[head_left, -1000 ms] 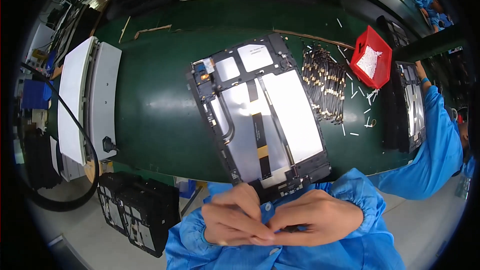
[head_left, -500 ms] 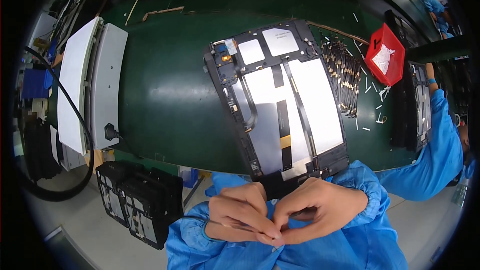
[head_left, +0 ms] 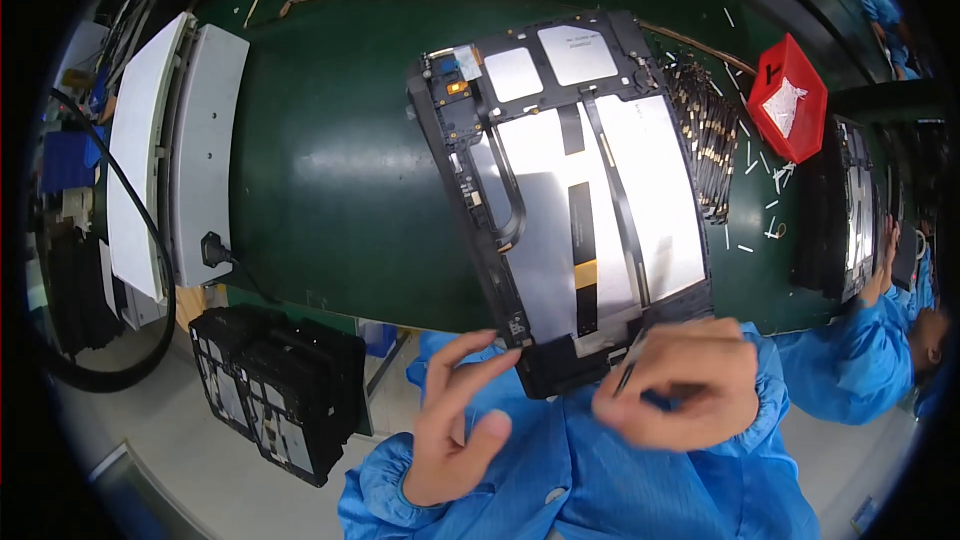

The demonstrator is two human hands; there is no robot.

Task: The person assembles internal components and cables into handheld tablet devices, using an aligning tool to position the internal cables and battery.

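Beneath the black-framed panel (head_left: 560, 170) ran the green table (head_left: 320, 230), with pale floor (head_left: 165, 420) lower down on the panel's left. On that same side, well apart from the panel, stood a white case (head_left: 205, 160), and nearer you sat a stack of black units (head_left: 330, 370). A co-worker's blue sleeve (head_left: 845, 360) showed far to the panel's right.

The panel lay askew in front of you, its near end by both your hands. Your left hand (head_left: 445, 435) was spread, gripping nothing, its fingertips at the panel's near-left corner — whether they touched could not be told. Your right hand (head_left: 690, 380), blurred, was curled before the near-right corner, its fingertips pinched on a thin dark strip (head_left: 627, 376).

The panel's near end jutted past the table's front edge toward your blue smock (head_left: 610, 470). The widest room lay on the panel's left, toward the white case — on its right, black cables (head_left: 712, 145) crowded close, with white slips (head_left: 775, 178) and a red bin (head_left: 768, 110) beyond.
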